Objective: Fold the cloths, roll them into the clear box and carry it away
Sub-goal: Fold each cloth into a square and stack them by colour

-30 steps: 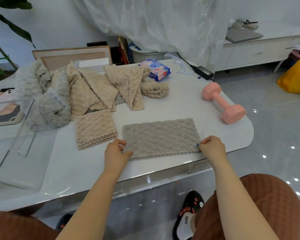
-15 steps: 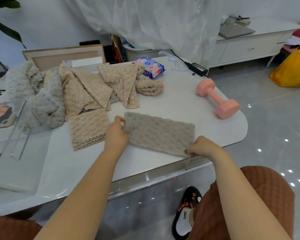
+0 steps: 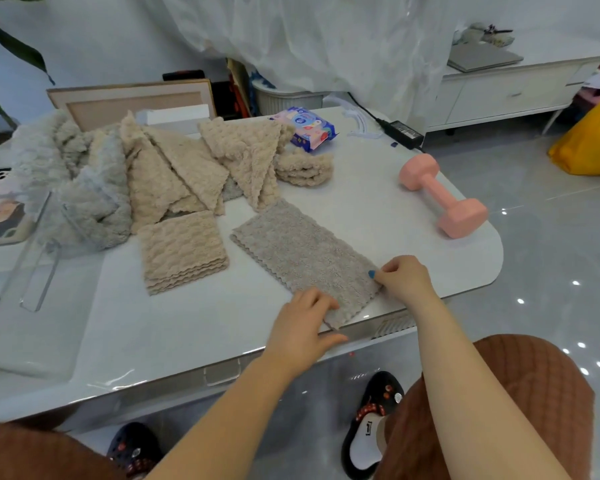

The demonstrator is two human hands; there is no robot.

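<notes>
1. The right hand (image 3: 406, 277) has its fingertips pinched tight on a near corner of the greyish-tan nubby rectangular cloth (image 3: 298, 258).
2. The left hand (image 3: 302, 327) sits just beside it. Its fingers are curled over the other near corner with the thumb tucked by the edge, so it's gripping too.
3. From that two-handed grip the cloth runs away and to the left, flat on the table, with wavy scalloped edges.
4. Left of the grip is a square folded stack of beige bubbly cloths (image 3: 182, 249). Beyond that is a heap of beige triangle-folded cloths (image 3: 187, 168).
5. Way off to the left of the grip is the clear plastic box (image 3: 32, 271), resting on the table.
6. Past the grip to the right, a matte pink dumbbell (image 3: 442, 194) lies on its side.
7. The surface is a glossy white round-cornered table (image 3: 361, 202), and both hands are at its near edge. The room has a shiny grey tiled floor (image 3: 551, 254) and a yellow bag (image 3: 593, 143) far to the right.
</notes>
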